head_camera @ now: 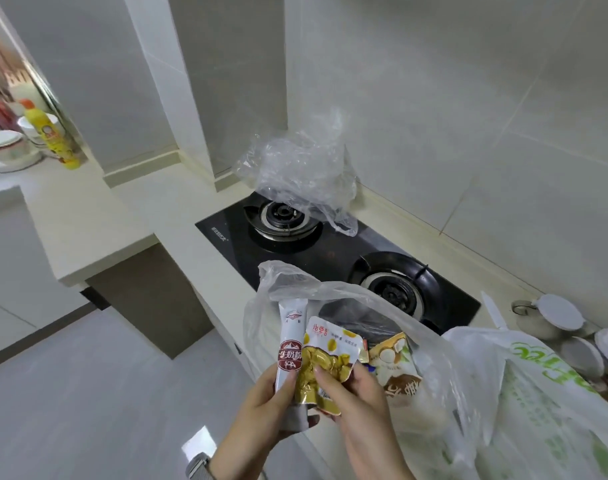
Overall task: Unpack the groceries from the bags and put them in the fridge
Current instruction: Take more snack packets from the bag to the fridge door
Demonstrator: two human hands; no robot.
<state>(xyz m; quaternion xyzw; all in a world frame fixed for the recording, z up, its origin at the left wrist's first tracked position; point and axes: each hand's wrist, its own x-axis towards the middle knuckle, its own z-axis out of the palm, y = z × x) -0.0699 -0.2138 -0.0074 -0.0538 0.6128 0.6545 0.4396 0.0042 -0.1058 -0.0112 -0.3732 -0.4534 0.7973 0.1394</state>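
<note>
My left hand (264, 407) holds a white stick packet with a dark red label (290, 344) upright. My right hand (356, 393) grips a gold and white snack pouch (325, 362) beside it; the two packets touch. Behind them a clear plastic bag (358, 306) stands open on the counter edge. Inside it lies a brown and white coconut snack packet (397, 368). To the right a white bag with green print (544, 393) lies slumped. The fridge is out of view.
A black gas hob (330, 251) with two burners fills the counter behind. A crumpled clear bag (306, 171) rests on its far burner. White lidded bowls (558, 317) stand at the right. A yellow bottle (55, 138) and dishes (8, 147) sit at far left.
</note>
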